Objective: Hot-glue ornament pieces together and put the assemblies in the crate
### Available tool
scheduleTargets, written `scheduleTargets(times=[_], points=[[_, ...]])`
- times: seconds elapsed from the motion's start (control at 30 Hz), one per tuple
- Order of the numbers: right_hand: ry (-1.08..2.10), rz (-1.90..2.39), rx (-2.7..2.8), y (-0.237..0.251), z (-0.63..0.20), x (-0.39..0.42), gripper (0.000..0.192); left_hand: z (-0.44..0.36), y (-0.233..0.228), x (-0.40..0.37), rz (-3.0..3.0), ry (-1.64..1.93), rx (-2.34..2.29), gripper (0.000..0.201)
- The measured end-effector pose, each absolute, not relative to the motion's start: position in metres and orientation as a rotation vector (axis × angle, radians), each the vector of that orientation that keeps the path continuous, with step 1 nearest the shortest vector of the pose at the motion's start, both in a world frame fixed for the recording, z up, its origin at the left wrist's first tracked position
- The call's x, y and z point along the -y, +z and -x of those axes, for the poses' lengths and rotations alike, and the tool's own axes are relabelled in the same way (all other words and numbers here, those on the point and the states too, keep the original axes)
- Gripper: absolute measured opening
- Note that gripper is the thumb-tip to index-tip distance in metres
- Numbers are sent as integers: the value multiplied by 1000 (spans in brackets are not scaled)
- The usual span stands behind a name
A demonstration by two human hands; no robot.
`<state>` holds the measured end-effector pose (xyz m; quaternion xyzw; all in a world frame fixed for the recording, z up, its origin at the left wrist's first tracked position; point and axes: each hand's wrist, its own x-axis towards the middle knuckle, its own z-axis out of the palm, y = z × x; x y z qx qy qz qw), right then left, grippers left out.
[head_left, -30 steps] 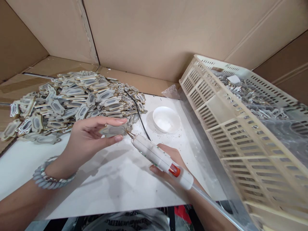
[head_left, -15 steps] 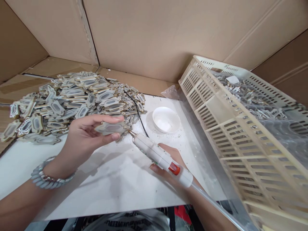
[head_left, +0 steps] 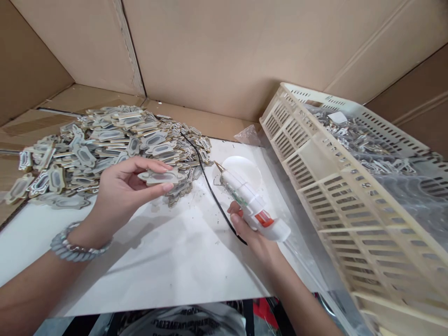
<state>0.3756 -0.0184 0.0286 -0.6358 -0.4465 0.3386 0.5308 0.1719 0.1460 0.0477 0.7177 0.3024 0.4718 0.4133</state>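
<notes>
Two hands at work on the white desk (head_left: 168, 261). My left hand (head_left: 122, 189) pinches one flat plaque (head_left: 159, 177) between thumb and fingers, held level just in front of the heap of like plaques (head_left: 98, 140). My right hand (head_left: 247, 224) grips a white glue gun (head_left: 250, 203), nozzle raised over the white dish (head_left: 245, 169). Black cord (head_left: 210, 186) runs between them. Cream crate (head_left: 350, 186), filled, at right.
</notes>
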Motion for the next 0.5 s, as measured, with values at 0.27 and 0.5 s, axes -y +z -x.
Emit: scheduleTargets(times=[0.27,0.5], points=[[678,1435,798,25,-375,18,26,-170,61,-186,-1951,1525,-987,29],[495,1340,409,25,-374,35,29,-170,74,-234,-2163,1460,-1221,36]])
